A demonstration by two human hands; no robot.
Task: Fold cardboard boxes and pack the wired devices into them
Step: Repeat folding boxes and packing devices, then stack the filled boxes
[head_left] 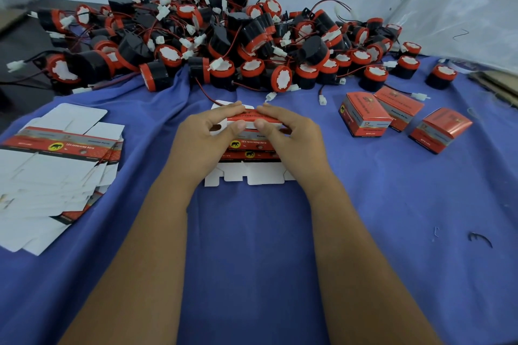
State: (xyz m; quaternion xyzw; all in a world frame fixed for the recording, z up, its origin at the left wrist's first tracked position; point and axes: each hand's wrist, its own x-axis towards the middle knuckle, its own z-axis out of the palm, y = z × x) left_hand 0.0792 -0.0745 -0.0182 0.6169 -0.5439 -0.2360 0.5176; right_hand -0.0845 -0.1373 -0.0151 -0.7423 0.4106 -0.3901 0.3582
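Observation:
A flat red, grey and white cardboard box blank (pixel 249 144) lies at the middle of the blue cloth, on top of a few more blanks. My left hand (pixel 207 140) and my right hand (pixel 288 137) both grip its folded far edge, thumbs on the near side and fingers over the top. A red and black wire runs from the device pile to just behind my left fingers. A large heap of black and red wired devices (pixel 224 39) with white plugs fills the far side. Three folded boxes (pixel 364 117) stand at the right.
A spread stack of flat box blanks (pixel 56 165) lies at the left on the blue cloth (pixel 252 232). Clear plastic sheeting (pixel 462 14) is bunched at the far right. A dark surface shows beyond the cloth's left edge.

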